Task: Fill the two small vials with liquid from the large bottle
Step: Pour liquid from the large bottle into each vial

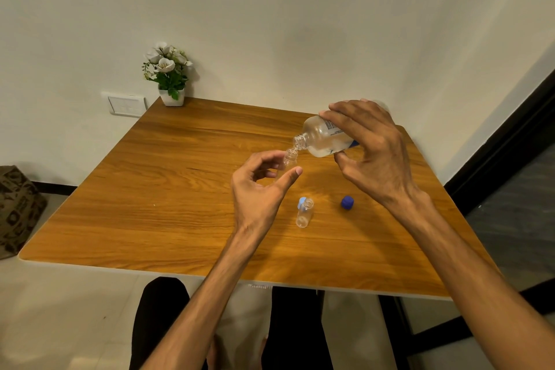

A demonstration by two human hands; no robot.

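My right hand (371,144) grips the large clear bottle (322,137), tipped on its side with its open neck pointing left and down. Liquid lies along the bottle's lower side. My left hand (261,186) holds a small clear vial (289,158) between the fingers, its mouth right under the bottle's neck. A second small vial (304,213) stands open on the wooden table (150,189), with a light blue cap (301,203) beside its neck. The bottle's dark blue cap (347,202) lies on the table to the right.
A white pot of artificial flowers (168,75) stands at the table's far left corner against the wall. A patterned bag (18,210) sits on the floor to the left. My legs show below the table's near edge.
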